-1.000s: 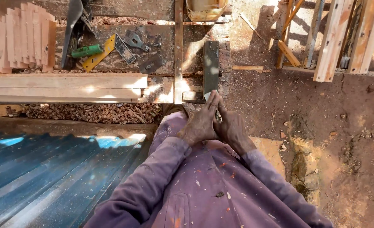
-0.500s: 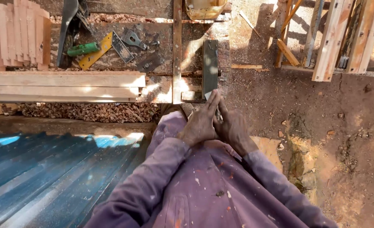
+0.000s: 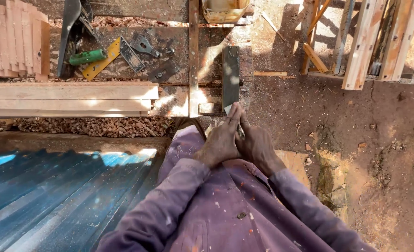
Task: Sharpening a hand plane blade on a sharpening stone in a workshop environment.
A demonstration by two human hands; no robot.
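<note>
Leftmost, a blue corrugated sheet (image 3: 53, 196) is seen low in view, w/ a stack of pale planks (image 3: 67, 99) laid crosswise above it and wood shavings (image 3: 90, 126) strewn between. Further up, short pale boards (image 3: 13, 42) are stood side by side, then a green-handled tool (image 3: 86, 57), a yellow square (image 3: 102, 60) and grey metal fittings (image 3: 141, 45) are scattered on the dark bench (image 3: 179, 28). A thin upright batten (image 3: 194, 56) is crossed next. Just right of it a dark metal bar (image 3: 230, 77) is laid w/ its long axis running straight away from the body; its near end is touched by the fingertips. The left hand (image 3: 221, 142) and right hand (image 3: 258, 148) are pressed together, fingers extended fwd, nothing gripped as far as can be told; sth thin between the palms can't be ruled out. The bar is approx. dead ahead, the left hand's fingertips being nearer. Rightmost, timber frames (image 3: 365, 42) are leaned over bare dirt.
</note>
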